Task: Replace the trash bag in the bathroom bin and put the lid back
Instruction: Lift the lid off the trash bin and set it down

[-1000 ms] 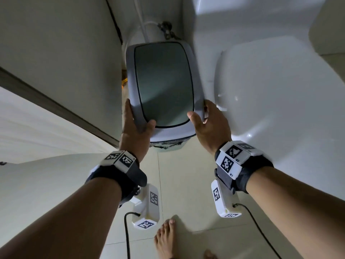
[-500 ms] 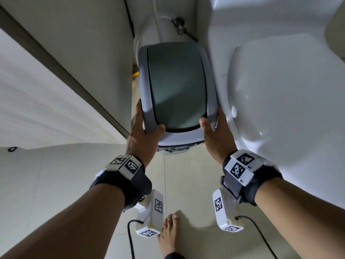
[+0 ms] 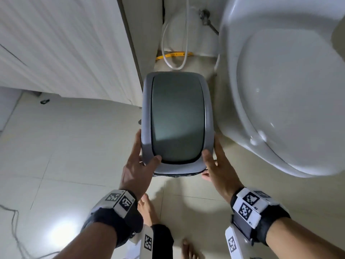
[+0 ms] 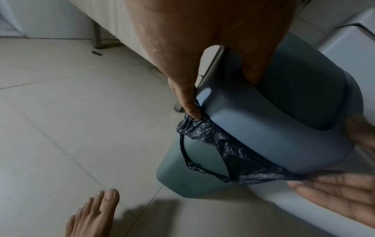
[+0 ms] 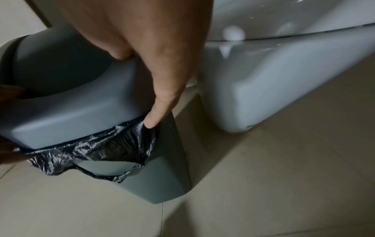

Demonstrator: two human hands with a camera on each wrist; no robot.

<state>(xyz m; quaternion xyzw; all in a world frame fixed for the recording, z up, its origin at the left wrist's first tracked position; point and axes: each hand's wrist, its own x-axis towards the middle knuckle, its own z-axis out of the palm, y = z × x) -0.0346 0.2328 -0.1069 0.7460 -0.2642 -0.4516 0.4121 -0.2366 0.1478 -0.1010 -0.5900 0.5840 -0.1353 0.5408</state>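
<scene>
at frame centre the bin (image 5: 162, 176) wears its lid (image 3: 177, 118), black bag (image 4: 233, 152) trapped beneath; left hand (image 3: 136, 169) and right hand (image 3: 218, 169) clasp the lid, thumbs on top.

We see a grey bin (image 3: 162, 170) with a darker grey-green lid (image 3: 177, 116), a glossy black trash bag (image 5: 113, 144), a white toilet (image 3: 280, 90) at three o'clock, a yellow hose (image 3: 173, 54) at twelve, and a beige tiled floor (image 3: 74, 146).
</scene>
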